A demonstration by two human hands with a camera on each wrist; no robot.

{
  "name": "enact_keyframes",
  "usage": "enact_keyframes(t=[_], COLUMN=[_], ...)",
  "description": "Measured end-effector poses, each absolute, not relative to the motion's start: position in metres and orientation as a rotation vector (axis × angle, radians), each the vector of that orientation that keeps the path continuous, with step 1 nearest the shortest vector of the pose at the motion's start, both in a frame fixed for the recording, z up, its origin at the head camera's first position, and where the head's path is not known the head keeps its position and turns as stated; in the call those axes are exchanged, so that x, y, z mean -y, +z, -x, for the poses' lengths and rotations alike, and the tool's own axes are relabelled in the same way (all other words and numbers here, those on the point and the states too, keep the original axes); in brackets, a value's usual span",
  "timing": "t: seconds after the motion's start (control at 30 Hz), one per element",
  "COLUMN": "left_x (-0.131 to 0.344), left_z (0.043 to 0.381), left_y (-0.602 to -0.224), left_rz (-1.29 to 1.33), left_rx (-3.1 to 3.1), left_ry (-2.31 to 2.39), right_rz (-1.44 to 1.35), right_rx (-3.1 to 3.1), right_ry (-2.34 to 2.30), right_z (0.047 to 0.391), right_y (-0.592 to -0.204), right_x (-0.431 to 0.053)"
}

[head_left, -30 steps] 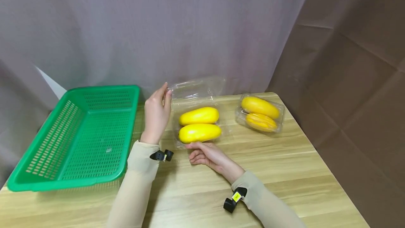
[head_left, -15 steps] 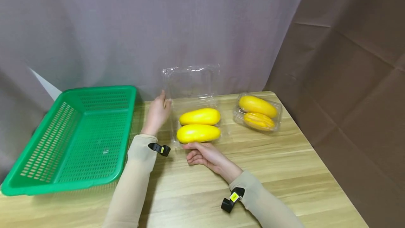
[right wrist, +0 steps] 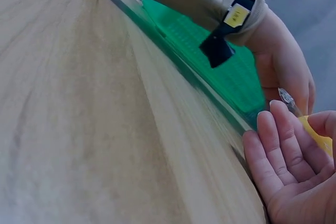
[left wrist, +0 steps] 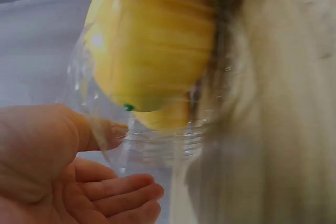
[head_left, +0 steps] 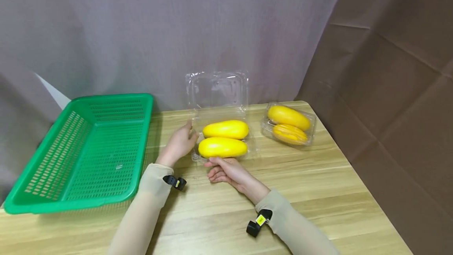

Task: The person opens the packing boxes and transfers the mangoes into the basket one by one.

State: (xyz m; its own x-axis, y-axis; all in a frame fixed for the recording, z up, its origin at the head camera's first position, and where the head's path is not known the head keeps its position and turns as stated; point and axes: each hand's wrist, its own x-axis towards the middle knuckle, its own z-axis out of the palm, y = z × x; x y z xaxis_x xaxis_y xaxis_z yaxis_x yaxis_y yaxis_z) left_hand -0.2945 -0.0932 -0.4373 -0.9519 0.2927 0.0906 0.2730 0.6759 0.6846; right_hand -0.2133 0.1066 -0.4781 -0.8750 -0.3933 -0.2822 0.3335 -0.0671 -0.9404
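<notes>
Clear clamshell box (head_left: 217, 89) stands open on the wooden counter (head_left: 318, 207), between a green slotted basket (head_left: 72, 207) and a second clear box (head_left: 267, 130), its lid raised at the back. The basket, the biggest container, lies to the left; the second box, to the right, encloses two yellow fruits (head_left: 288, 117). Two smooth yellow melons (head_left: 223, 147) lie side by side in the open box. At its left side is the left hand (head_left: 179, 141), fingers (left wrist: 123, 187) straight and wide of the thumb. The right hand (head_left: 231, 172) is at the front edge, fingers loosely bent; whether they pinch the rim, I cannot tell. Each wrist carries a black unit (right wrist: 216, 51) with a small yellow label (right wrist: 236, 16), its dark characters too small to read surely.
</notes>
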Motion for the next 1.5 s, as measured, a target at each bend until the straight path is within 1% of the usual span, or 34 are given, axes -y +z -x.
enact_keyframes(t=[0.33, 0.53, 0.7, 0.8, 0.87, 1.03, 1.27, 1.5], left_x=[0.087, 0.087, 0.087, 0.087, 0.087, 0.086, 0.087, 0.087], left_z=[0.289, 0.285, 0.284, 0.285, 0.285, 0.285, 0.285, 0.286], left_y=[-0.449, -0.452, -0.453, -0.453, -0.452, -0.453, -0.454, -0.454], left_rz=[-0.488, -0.467, -0.474, -0.470, -0.468, -0.464, -0.461, -0.456], left_rx=[-2.927, -2.941, -2.941, -2.936, -2.935, -2.949, -2.956, -2.946], left_ry=[1.220, 1.223, 1.232, 1.243, 1.244, 1.231, 1.240, 1.224], right_rz=[0.086, 0.279, 0.393, 0.370, 0.323, 0.173, 0.060, -0.042], right_rx=[-1.768, -1.891, -2.210, -2.489, -2.703, -3.010, -2.917, -2.795], right_ry=[-1.916, -1.790, -1.788, -1.765, -1.687, -1.481, -1.591, -1.525], right_z=[0.213, 0.208, 0.208, 0.214, 0.219, 0.234, 0.248, 0.254], right_y=[-0.472, -0.457, -0.426, -0.410, -0.407, -0.419, -0.446, -0.461], right_x=[-0.111, -0.135, -0.164, -0.181, -0.192, -0.208, -0.201, -0.194])
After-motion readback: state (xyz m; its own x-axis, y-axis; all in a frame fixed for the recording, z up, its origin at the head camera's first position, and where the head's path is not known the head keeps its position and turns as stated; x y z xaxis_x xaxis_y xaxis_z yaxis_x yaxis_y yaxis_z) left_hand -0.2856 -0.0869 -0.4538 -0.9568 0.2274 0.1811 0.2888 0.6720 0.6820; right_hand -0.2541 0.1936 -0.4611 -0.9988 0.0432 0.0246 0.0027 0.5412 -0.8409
